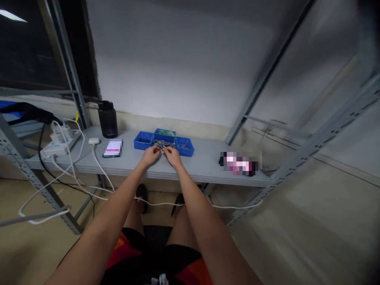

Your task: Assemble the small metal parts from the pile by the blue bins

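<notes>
My left hand [152,154] and my right hand [172,155] are close together at the front of a small group of blue bins. Both have their fingertips pinched; whatever sits between them is too small to make out. Just behind the fingers, thin silvery metal pieces [164,144] fill the middle bin. The left blue bin [136,145] holds dark small parts. A few metal pieces lie in the right blue bin [190,152]. Green material [166,133] shows in the back bin.
The bins stand on a grey metal shelf [204,170] against a wall. To their left are a phone [113,148], a black bottle [107,120], a white charger [94,141] and a power strip [61,145] with cables. A blurred pink-and-black object [238,163] lies at right.
</notes>
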Available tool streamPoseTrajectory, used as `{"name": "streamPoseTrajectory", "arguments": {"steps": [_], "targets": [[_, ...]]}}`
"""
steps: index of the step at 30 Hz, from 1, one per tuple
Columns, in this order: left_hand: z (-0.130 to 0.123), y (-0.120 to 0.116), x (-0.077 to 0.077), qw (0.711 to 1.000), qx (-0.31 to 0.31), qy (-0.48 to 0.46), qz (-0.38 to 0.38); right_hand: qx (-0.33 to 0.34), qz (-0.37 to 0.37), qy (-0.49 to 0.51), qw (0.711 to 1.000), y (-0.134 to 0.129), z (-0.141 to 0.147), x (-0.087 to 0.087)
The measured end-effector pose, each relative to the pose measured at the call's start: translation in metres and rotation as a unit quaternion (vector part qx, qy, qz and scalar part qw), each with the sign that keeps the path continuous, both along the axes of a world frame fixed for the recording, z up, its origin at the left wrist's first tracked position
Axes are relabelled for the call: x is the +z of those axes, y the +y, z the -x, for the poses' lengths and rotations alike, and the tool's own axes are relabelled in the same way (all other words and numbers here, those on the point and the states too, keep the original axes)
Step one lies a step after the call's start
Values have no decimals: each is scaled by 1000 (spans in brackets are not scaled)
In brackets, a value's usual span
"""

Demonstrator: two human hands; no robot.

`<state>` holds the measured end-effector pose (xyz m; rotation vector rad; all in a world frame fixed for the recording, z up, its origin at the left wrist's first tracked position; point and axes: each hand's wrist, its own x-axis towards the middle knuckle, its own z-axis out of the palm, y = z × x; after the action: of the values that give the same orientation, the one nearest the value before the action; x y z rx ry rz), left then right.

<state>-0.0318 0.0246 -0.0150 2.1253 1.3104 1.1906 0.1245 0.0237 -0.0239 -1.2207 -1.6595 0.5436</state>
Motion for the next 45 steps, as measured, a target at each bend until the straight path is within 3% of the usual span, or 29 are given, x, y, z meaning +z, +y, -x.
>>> {"name": "streamPoseTrajectory", "arguments": {"steps": [10,17,37,45], "targets": [[0,-3,3,999,-22,17,29,2,-5,-10,1000,0,0,-2],[0,-3,2,1000,-2,4,16,-23,0,-23,999,0,0,-1],[1,-1,1,999,-35,-22,9,21,16,-21,999,5,0,-5],[0,1,-3,996,33,-89,4,8,29,29,999,1,2,-1]]}}
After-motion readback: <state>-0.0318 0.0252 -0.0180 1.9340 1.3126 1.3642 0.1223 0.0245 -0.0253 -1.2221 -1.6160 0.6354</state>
